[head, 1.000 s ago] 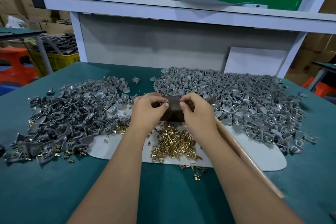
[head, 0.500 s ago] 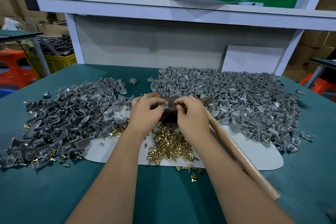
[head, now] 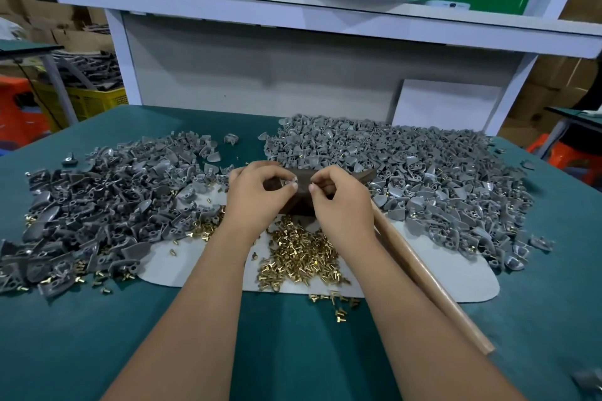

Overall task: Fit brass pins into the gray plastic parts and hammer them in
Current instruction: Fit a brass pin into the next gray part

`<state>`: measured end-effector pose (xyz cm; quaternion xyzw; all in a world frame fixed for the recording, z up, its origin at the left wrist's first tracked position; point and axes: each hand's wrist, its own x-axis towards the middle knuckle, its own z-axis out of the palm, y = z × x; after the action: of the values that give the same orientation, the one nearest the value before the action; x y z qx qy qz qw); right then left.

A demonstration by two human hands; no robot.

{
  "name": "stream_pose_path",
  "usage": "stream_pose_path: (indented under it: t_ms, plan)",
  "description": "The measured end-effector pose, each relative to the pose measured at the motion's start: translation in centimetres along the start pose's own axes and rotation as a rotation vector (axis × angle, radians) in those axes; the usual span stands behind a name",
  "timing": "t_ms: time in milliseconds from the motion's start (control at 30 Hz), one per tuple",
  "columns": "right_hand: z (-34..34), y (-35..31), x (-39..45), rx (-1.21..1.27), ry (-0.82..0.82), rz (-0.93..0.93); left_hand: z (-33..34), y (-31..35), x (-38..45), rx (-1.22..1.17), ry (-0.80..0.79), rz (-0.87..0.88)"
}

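Shiny brass pins (head: 298,255), matt gray plastic parts (head: 420,172) and a smooth wooden handle (head: 433,290) are seen.

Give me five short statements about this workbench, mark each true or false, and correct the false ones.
1. Both hands work above the dark block between the two piles. True.
2. The brass pins lie in a yellow basket. False: they lie loose on the pale mat, near the person.
3. The wooden handle lies to the right of the right hand. True.
4. The left hand grips the wooden handle. False: its fingers pinch a small gray part over the block.
5. The pile of gray parts on the right looks lighter in color than the pile on the left. True.
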<state>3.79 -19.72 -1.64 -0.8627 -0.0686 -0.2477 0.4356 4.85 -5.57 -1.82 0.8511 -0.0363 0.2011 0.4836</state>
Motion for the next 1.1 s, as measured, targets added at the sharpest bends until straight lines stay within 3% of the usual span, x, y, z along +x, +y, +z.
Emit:
stream_pose_path:
  t_ms: [200, 367, 600, 900, 1100]
  plan:
    - [0.1, 0.5, 0.1, 0.036, -0.006, -0.005, 0.2, 0.1, 0.2, -0.016, 0.004, -0.013]
    - [0.0, 0.5, 0.3, 0.055, 0.012, -0.01, 0.3, 0.0, -0.2, 0.254, 0.121, 0.023]
    - [-0.3, 0.2, 0.7, 0.076, 0.02, 0.046, -0.4, 0.1, -0.4, 0.085, 0.024, -0.03]
    - [0.1, -1.0, 1.2, 0.232, 0.005, 0.112, -0.6, 0.4, -0.5, 0.053, -0.038, -0.021]
    - [0.6, -0.8, 0.9, 0.143, -0.045, 0.043, -0.6, 0.2, -0.3, 0.038, -0.055, 0.014]
